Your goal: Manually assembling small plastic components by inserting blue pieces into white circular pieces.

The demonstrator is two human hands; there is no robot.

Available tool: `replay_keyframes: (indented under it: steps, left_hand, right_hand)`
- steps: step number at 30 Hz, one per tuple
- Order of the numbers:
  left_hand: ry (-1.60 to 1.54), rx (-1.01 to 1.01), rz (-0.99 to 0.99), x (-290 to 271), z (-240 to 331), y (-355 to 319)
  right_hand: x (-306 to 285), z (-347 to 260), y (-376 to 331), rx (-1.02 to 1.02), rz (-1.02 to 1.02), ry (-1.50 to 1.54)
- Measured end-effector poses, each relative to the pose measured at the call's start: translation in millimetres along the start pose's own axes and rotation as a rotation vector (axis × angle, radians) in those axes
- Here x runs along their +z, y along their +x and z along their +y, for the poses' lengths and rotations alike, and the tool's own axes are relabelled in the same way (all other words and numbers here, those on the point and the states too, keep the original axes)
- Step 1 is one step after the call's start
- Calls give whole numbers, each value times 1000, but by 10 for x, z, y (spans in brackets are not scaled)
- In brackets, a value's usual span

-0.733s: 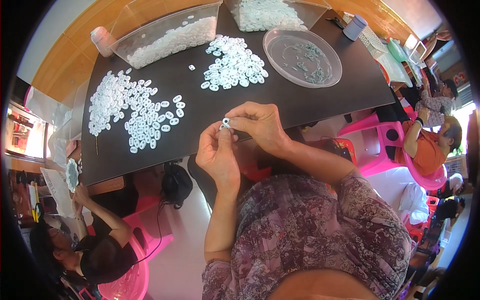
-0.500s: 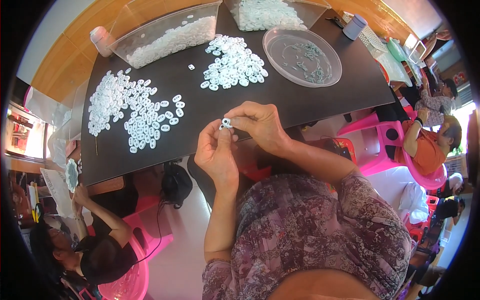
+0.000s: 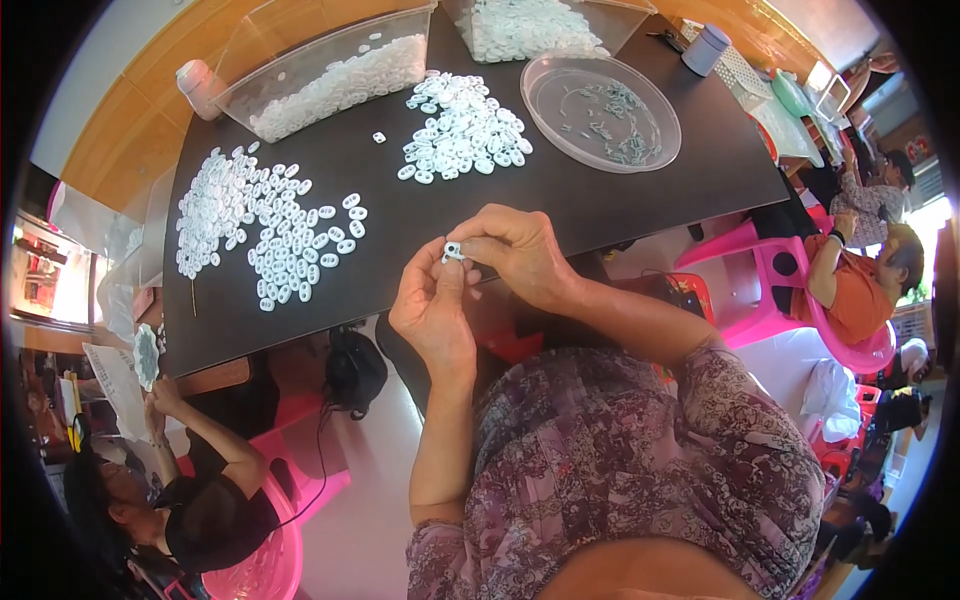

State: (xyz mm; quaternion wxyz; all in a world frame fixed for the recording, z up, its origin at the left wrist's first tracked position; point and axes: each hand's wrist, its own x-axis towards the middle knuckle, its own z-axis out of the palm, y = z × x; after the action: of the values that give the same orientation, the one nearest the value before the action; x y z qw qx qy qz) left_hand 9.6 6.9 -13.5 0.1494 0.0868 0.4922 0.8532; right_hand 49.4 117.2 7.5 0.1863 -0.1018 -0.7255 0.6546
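A small white plastic piece with two holes is pinched between both hands just off the table's near edge. My left hand grips it from below, thumb uppermost. My right hand closes thumb and forefinger on its right side; whether a smaller part is in that pinch is hidden. Loose white oval two-hole pieces lie in a spread pile at the left and another pile further back. A single white piece lies between the piles.
Clear bins of white pieces line the dark table's back. A round clear tray holds small grey-green bits. Bottles stand at both back corners. A person sits at left; others sit on pink chairs at right.
The white piece has tilted slightly between my fingers, and my right fingertips have shifted a little on it. Both hands stay in nearly the same place.
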Motion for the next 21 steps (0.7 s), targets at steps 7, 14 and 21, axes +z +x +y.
replay_keyframes:
  steps: [7, 14, 21]
  left_hand:
    - [36, -63, -27, 17, 58, -6]
    - [38, -48, -5, -23, -13, 49]
    - [-49, -129, 38, 31, 45, 75]
  right_hand:
    - [-42, 99, -10, -114, -34, -125]
    - [-61, 32, -39, -181, -46, -274]
    - [-97, 78, 9, -474, -7, -493]
